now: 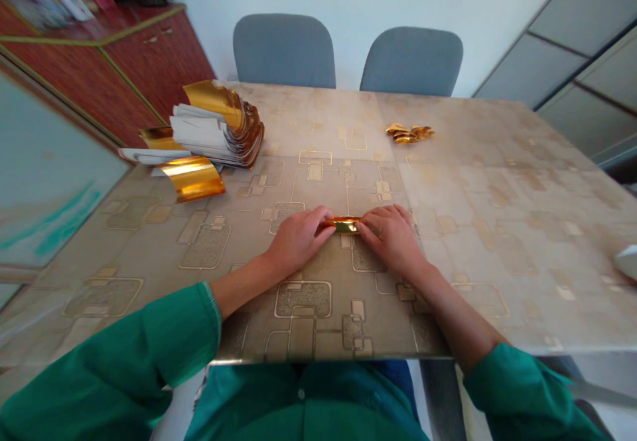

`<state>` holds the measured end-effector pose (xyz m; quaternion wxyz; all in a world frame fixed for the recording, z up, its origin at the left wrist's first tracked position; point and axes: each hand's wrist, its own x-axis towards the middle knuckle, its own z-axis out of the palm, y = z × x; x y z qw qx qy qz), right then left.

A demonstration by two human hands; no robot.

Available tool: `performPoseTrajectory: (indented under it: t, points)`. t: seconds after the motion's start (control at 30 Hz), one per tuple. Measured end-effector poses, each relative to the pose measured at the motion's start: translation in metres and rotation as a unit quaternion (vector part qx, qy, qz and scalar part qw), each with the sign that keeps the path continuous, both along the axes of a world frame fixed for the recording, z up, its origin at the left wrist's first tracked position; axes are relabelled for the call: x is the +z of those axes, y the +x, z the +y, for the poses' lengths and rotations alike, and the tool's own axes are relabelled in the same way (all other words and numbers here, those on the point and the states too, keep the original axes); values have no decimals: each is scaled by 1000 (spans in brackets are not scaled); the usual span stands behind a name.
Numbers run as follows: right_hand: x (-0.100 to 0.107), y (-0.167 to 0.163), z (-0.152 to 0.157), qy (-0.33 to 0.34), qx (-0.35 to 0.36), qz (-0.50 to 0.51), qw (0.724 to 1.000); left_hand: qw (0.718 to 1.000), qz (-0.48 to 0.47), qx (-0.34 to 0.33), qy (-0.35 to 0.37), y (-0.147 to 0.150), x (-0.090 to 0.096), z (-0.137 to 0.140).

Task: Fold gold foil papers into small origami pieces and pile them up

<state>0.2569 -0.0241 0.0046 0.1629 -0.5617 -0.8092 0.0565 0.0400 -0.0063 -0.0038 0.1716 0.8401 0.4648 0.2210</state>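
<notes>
A narrow strip of shiny gold foil paper (346, 224), rolled or folded, lies between my hands just above the patterned tabletop. My left hand (301, 235) pinches its left end between thumb and fingers. At the other end, my right hand (391, 237) is closed on it the same way. The fingers cover both ends of the strip, so their shape is hidden. Beyond, to the right, sits a small heap of folded gold foil pieces (409, 134). A thick stack of gold and white paper sheets (213, 129) stands at the far left, with a loose gold sheet (195, 179) in front.
The table (472, 229) has a patterned cover, and its near edge runs close to my body. Two grey chairs (284, 51) stand at the far side against the wall. A red-brown cabinet (159, 63) is at the back left. Something white (627, 262) shows at the right edge.
</notes>
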Motion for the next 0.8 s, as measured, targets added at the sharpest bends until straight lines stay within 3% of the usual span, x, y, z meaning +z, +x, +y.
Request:
performPoseTrajectory:
  t: [0.23,0.8]
  points:
    - [-11,-5,11,41,-43,-1,998,995,73,42,55,4,-4,0]
    - [-15,-9,10,70,-64,-8,995,986,117,30,116,3,-9,2]
